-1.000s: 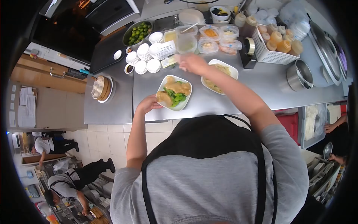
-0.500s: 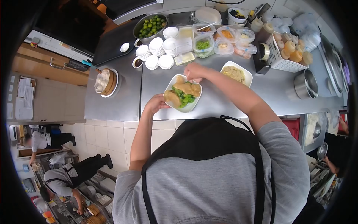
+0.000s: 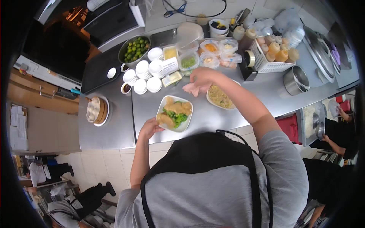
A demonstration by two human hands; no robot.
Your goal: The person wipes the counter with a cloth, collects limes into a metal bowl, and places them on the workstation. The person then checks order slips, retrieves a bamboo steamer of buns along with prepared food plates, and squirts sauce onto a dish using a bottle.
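At the steel counter [image 3: 207,123], the left hand [image 3: 151,128] holds a greens bowl [image 3: 186,123]; tilting could spill gravy [image 3: 179,108]. Right hand [image 3: 200,81]: can't tell.

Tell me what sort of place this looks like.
Probably a restaurant or other commercial kitchen: stacks of small white cups and a basket of squeeze bottles stand on a metal counter, where the left hand holds a dish with greens.
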